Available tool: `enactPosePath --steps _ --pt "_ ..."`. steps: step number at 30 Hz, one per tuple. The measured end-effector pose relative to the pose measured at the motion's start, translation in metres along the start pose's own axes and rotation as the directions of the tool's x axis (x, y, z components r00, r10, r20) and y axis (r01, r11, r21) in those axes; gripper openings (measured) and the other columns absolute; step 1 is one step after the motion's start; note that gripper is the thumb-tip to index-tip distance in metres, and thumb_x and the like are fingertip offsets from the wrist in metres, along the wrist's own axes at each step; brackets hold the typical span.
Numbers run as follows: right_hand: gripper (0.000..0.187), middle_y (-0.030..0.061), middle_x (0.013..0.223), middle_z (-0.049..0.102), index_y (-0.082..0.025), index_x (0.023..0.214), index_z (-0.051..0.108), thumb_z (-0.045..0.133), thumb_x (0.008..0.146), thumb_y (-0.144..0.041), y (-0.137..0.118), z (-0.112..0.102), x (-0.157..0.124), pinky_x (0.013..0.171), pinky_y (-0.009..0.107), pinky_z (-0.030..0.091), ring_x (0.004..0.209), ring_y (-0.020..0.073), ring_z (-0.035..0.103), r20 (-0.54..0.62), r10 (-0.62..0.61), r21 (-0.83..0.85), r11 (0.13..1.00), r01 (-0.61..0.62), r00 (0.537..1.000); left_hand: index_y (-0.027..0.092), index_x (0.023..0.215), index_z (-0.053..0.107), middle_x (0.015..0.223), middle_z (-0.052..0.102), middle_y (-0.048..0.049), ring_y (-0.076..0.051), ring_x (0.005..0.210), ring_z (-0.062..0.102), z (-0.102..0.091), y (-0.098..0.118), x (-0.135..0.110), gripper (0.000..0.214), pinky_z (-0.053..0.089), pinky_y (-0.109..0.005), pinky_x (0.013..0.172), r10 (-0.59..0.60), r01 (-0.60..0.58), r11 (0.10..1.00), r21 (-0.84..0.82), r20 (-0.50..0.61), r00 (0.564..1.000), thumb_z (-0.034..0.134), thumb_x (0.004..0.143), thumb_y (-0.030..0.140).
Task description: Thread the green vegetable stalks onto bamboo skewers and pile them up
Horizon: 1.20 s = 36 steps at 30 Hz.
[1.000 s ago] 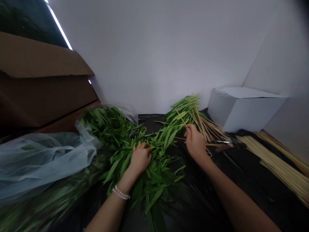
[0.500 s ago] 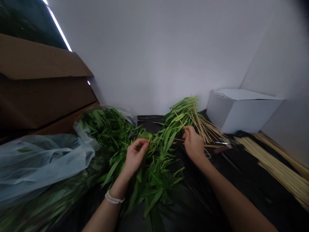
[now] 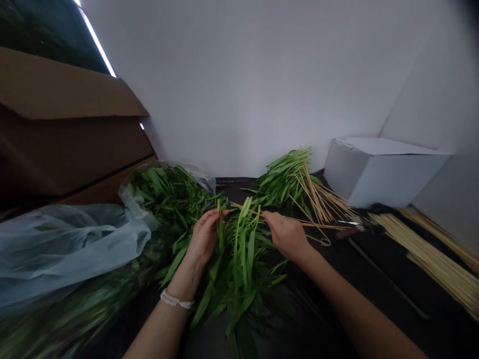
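My left hand [image 3: 204,235] is curled around green leafy stems [image 3: 239,239], lifting their cut ends up from the pile of greens on the black sheet. My right hand [image 3: 284,235] pinches a thin bamboo skewer [image 3: 245,208] whose tip points left across the raised stem ends. A pearl bracelet [image 3: 175,300] circles my left wrist. Behind my right hand lies a heap of greens threaded on skewers [image 3: 299,182].
A pale plastic bag [image 3: 71,244] full of greens spreads at the left under brown cardboard boxes [image 3: 71,134]. A white box [image 3: 377,169] stands at the back right. Bundles of loose skewers [image 3: 430,254] lie at the right, with scissors [image 3: 348,230] near them.
My left hand has gathered and raised a bunch of stems from the pile. My right hand has moved left from the skewered heap, bringing a skewer to the stem ends.
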State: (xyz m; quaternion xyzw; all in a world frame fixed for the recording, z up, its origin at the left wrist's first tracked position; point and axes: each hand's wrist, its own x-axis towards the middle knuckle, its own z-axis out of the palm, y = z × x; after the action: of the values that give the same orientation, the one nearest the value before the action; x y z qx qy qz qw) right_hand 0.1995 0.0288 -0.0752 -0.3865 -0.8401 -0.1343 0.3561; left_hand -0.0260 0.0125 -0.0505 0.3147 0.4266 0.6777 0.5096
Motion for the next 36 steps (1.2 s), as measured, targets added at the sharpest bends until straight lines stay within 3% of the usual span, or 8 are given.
enactPosePath --steps 4,9,19,26,36 --pt "0.038 0.0049 0.083 0.065 -0.016 0.12 0.059 0.041 0.087 -0.009 -0.007 0.004 -0.002 0.059 0.024 0.039 0.066 0.0132 0.059 0.086 -0.062 -0.081 0.994 0.069 0.994 0.016 0.086 0.072 0.083 0.075 -0.0029 -0.014 0.071 0.065 -0.001 -0.003 0.001 0.029 0.047 -0.025 0.068 0.005 -0.004 1.0 0.015 -0.016 1.0 0.079 0.059 0.023" --pt "0.039 0.004 0.082 0.065 -0.018 0.12 0.059 0.045 0.085 -0.009 -0.009 0.008 -0.003 0.056 0.025 0.035 0.065 0.0133 0.058 0.132 -0.032 -0.154 0.987 0.052 0.991 0.015 0.091 0.074 0.084 0.076 -0.0049 -0.013 0.067 0.064 -0.001 -0.006 0.0 0.035 0.049 -0.026 0.071 -0.03 0.03 1.0 0.0 0.011 0.999 0.082 0.058 0.023" --pt "0.038 0.0041 0.083 0.065 -0.019 0.121 0.059 0.046 0.086 -0.011 -0.01 0.009 -0.004 0.056 0.024 0.034 0.067 0.013 0.059 0.162 -0.01 -0.165 0.986 0.037 0.987 0.015 0.086 0.075 0.086 0.075 -0.005 -0.011 0.067 0.062 0.0 -0.009 0.0 0.029 0.048 -0.024 0.069 -0.006 0.005 1.0 0.031 0.037 0.999 0.08 0.062 0.03" --pt "0.039 0.0049 0.085 0.066 -0.018 0.121 0.059 0.044 0.086 -0.01 -0.011 0.01 -0.005 0.057 0.024 0.036 0.069 0.0133 0.06 0.141 -0.026 -0.153 0.987 0.048 0.99 0.015 0.083 0.074 0.076 0.074 -0.0021 -0.008 0.059 0.059 -0.003 -0.012 0.004 0.037 0.047 -0.021 0.062 -0.012 0.012 1.0 -0.006 -0.019 1.0 0.086 0.053 0.032" --pt "0.04 0.0055 0.088 0.068 -0.018 0.121 0.059 0.045 0.085 -0.009 -0.012 0.011 -0.005 0.059 0.024 0.037 0.072 0.014 0.061 0.161 -0.027 -0.136 0.989 0.049 0.987 0.014 0.083 0.074 0.079 0.074 -0.0034 -0.008 0.062 0.06 -0.003 -0.011 0.003 0.034 0.046 -0.021 0.063 -0.018 0.018 1.0 0.025 -0.013 1.0 0.085 0.056 0.032"
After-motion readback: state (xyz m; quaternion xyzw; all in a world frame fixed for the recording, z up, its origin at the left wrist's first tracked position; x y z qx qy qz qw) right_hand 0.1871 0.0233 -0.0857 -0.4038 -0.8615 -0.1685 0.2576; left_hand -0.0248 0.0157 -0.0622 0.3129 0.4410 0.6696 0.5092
